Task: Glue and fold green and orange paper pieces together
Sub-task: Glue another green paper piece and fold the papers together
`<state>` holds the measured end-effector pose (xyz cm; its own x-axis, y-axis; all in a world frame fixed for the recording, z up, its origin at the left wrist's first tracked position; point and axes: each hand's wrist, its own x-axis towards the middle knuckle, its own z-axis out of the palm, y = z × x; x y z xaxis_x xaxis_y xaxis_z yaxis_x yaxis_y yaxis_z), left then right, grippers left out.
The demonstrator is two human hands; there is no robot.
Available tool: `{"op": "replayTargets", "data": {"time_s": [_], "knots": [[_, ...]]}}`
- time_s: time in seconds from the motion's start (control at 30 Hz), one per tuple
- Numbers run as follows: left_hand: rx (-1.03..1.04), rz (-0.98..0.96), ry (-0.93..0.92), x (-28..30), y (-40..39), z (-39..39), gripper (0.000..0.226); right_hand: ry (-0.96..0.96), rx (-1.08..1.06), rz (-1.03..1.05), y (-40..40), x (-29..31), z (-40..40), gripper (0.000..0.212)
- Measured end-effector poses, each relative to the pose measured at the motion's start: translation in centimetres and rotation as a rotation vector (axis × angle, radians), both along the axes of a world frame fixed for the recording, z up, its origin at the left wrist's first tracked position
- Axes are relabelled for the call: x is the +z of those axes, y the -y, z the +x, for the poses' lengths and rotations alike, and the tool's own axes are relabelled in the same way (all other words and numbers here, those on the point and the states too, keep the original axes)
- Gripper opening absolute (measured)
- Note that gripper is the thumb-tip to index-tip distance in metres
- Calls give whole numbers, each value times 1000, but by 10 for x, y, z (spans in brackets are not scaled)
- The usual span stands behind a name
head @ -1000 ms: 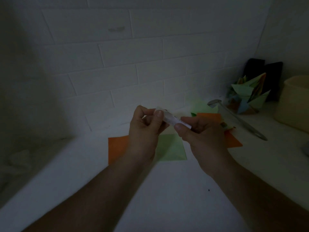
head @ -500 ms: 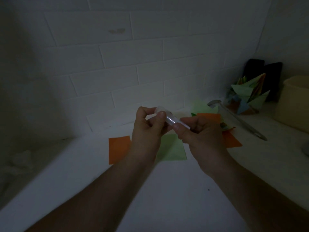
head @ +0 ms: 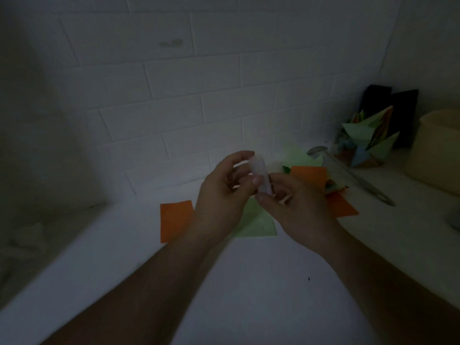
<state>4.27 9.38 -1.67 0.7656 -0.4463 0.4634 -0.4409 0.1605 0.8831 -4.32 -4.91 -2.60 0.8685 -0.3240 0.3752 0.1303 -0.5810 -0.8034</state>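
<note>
A small whitish glue stick [head: 261,174] is held up between both hands above the white counter. My left hand [head: 224,195] pinches its upper end with thumb and fingers. My right hand [head: 296,207] grips its lower end. Below the hands a light green paper [head: 258,224] lies flat, partly over an orange paper [head: 175,220] to its left. More orange paper [head: 308,175] and green paper [head: 298,156] lie behind the right hand, and another orange piece [head: 342,207] shows at its right.
A metal ladle [head: 358,179] lies on the counter at the right. Behind it sits a folded multicoloured paper model [head: 368,143], dark objects [head: 393,105] against the tiled wall, and a cream container [head: 438,148]. A recess with a crumpled cloth [head: 27,242] is at the left.
The glue stick has turned from slanting sideways to nearly upright, and my left hand's fingers have shifted on its upper end. The papers lie where they were.
</note>
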Motion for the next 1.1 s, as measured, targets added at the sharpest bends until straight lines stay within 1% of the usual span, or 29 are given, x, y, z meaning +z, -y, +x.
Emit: {"op": "replayTargets", "data": {"time_s": [0.07,0.13,0.17,0.23,0.3,0.37,0.43,0.57,0.63,0.8,0.93,1.0,1.1], "knots": [[45,128,87,-2,-2,0,49,6,2,35,1,-1,1,25],[127,300,180,-1,-3,-2,56,0,-75,40,5,1,4,22],[174,409,238,-2,-5,-2,54,-1,-122,37,8,2,4,20],[220,626,395,-4,-9,4,42,5,-183,62,15,4,6,13],[164,811,569,-7,-14,11,29,0,-217,32,20,8,11,7],[79,916,696,-10,-18,16,26,-34,-240,-60,23,12,20,10],[44,943,749,-12,-18,18,28,-91,-237,-133,24,12,33,10],[2,1056,690,-13,-19,21,46,-159,-248,-177,28,5,57,16],[-26,1104,674,-15,-20,24,47,-184,-249,-193,29,1,66,16],[-9,1126,634,-11,-26,31,47,-218,-244,-242,27,-8,77,18],[1,1130,628,-9,-30,37,41,-212,-239,-246,27,-11,76,19],[4,1120,639,-12,-29,38,40,-231,-238,-247,26,-13,75,28],[-9,1098,621,-12,-31,39,39,-225,-268,-125,26,-16,66,60]]}}
